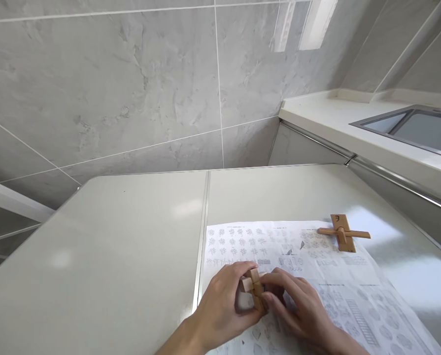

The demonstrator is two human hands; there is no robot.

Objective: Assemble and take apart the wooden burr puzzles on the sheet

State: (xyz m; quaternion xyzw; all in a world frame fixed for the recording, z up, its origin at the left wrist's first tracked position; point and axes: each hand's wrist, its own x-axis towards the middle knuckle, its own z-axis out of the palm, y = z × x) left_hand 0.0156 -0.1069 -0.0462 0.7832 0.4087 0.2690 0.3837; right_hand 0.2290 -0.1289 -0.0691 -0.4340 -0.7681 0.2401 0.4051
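Interlocking wooden puzzle pieces (256,291) are held between both hands above a printed sheet. My left hand (222,301) curls around them from the left, thumb below and fingers over the top. From the right, my right hand (297,305) pinches their near side with thumb and fingertips. Pale square ends of the pieces face up and left; parts of them are hidden by the fingers. A separate wooden puzzle assembly (341,233), shaped like a cross with a dark mark on its flat piece, lies at the sheet's far right edge.
The large paper sheet (331,271) with rows of small printed diagrams covers the right part of the white folding table (131,256). A seam runs down the table's middle. Beyond are a grey tiled wall (131,79), and a counter (316,111) with a sink (423,128) at right.
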